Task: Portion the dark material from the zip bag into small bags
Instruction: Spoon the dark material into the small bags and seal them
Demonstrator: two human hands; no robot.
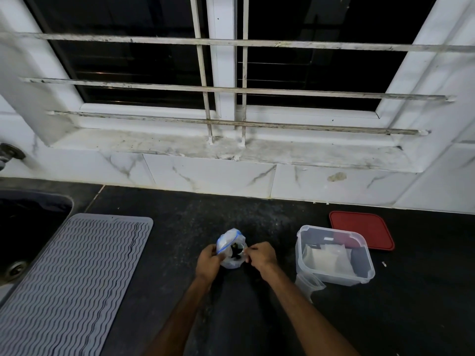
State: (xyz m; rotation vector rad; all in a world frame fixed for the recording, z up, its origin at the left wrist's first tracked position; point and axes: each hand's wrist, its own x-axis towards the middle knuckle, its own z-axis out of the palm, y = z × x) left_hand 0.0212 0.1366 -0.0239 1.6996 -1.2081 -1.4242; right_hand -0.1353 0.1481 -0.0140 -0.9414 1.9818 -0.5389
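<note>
A clear zip bag (229, 242) with a blue seal strip stands on the black counter, its mouth pulled open. Dark material (236, 251) shows inside it. My left hand (208, 262) grips the bag's left edge. My right hand (261, 255) pinches the right edge of the opening. A clear plastic container (334, 255) to the right holds small whitish bags (325, 258). Another small clear bag (308, 285) lies against the container's front left corner.
A red lid (365, 228) lies behind the container. A grey ribbed drying mat (74, 276) covers the counter's left part, beside a sink (23, 227). White marble wall tiles and a barred window ledge (231, 147) run along the back.
</note>
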